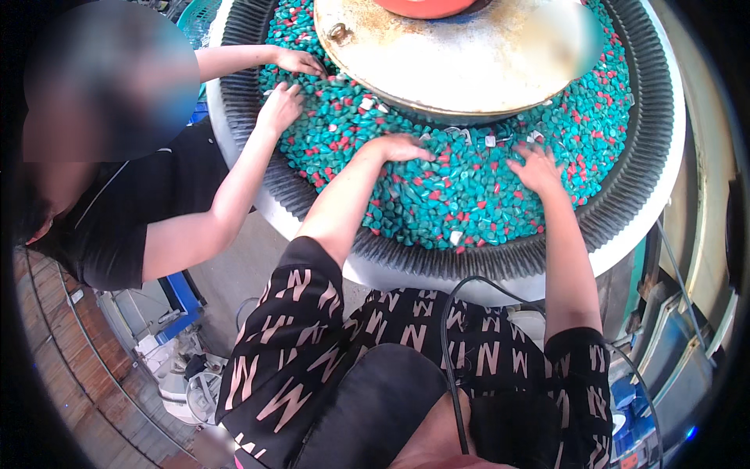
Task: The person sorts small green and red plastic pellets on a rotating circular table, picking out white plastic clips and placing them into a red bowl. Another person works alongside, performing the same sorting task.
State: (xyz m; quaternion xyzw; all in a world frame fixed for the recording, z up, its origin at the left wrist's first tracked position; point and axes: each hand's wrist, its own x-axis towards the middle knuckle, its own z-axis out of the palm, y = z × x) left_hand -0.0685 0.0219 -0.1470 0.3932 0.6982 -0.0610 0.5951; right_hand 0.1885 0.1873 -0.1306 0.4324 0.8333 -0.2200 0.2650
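Both of my hands are among small teal and red pebble-like pieces that fill a large round tub with a dark ribbed lining. My left hand lies palm down on the pieces, its fingers stretched toward the right and their tips partly sunk among them. To the right, my right hand has its fingers spread on the heap, close to a small white piece. Another white piece rests between the two hands. Neither hand visibly holds anything.
A round, stained metal cover with a red part on top stands in the tub's middle. At the left a co-worker in a dark top reaches both hands into the same pieces. A black cable hangs in front of me.
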